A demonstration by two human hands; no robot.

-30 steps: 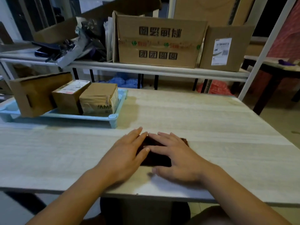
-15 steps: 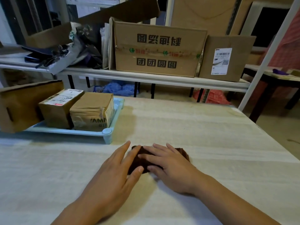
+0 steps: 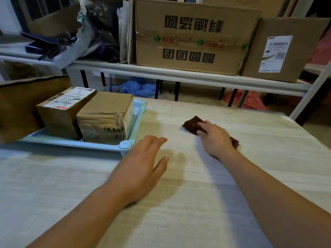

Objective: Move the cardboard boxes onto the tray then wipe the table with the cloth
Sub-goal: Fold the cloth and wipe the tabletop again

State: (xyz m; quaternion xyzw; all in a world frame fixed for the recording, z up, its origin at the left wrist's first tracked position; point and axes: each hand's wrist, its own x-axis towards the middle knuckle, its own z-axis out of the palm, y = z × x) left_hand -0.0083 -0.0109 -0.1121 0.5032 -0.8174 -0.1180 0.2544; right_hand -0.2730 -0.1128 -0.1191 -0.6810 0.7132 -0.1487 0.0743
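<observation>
Three cardboard boxes stand on the light blue tray at the left: a large box cut off by the frame edge, a labelled box and a taped box. A dark brown cloth lies on the pale wooden table, right of the tray. My right hand presses flat on the cloth and covers most of it. My left hand rests flat on the bare table just in front of the tray's near right corner, fingers apart, holding nothing.
Behind the table a white shelf carries a big printed carton, a smaller labelled carton and bags. A white slanted post rises at the table's far right corner. Blue and red bundles lie under the shelf.
My right hand has slid the cloth away from me and to the right across the table. My left hand has come off the cloth and now lies on bare wood.
</observation>
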